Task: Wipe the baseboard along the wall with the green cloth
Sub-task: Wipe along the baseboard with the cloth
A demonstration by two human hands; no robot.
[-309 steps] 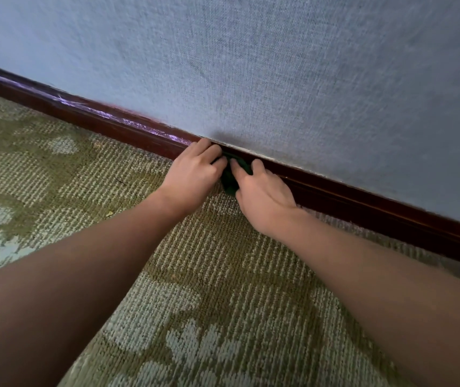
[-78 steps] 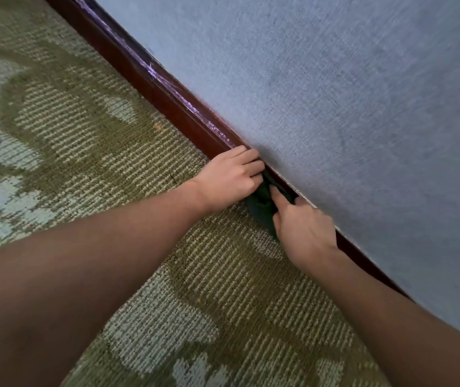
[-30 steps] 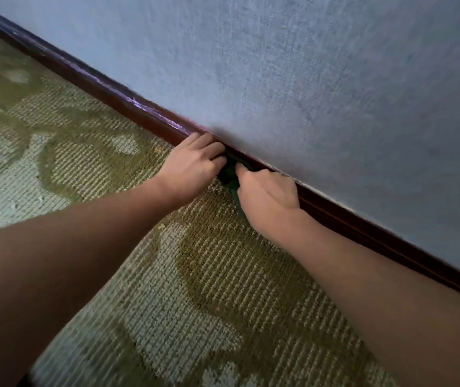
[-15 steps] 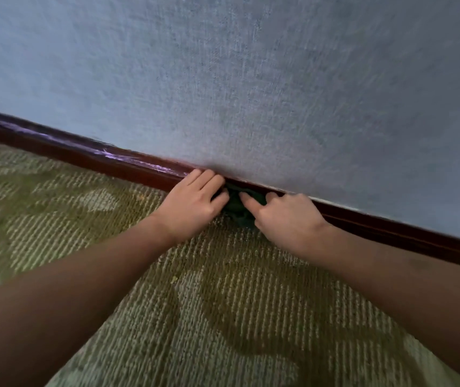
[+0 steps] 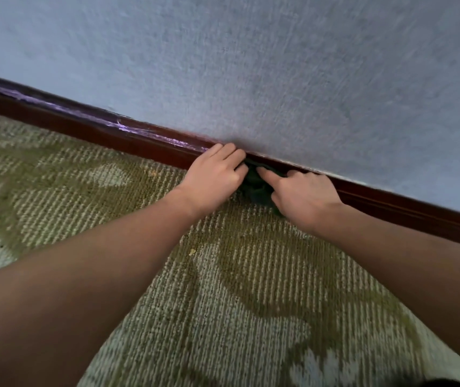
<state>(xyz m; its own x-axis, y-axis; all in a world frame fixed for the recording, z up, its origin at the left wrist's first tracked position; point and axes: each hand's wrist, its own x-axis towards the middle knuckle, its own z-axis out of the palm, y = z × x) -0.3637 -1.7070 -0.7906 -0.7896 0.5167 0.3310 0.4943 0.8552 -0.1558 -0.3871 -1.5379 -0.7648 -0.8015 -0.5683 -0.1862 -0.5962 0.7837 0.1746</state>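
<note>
Against baseboard (image 5: pixel 139 141), ctr frame: pressing green cloth (image 5: pixel 253 187) w/ left hand (image 5: pixel 212 182) & right hand (image 5: pixel 304 196), fingers curled on it; mid-wipe; next, likely slide toward 10 o'clock w/ firm pressure.

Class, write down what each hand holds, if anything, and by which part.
Both hold the cloth, pressed to the baseboard: the left hand grips its left end, the right hand its right end.
</note>
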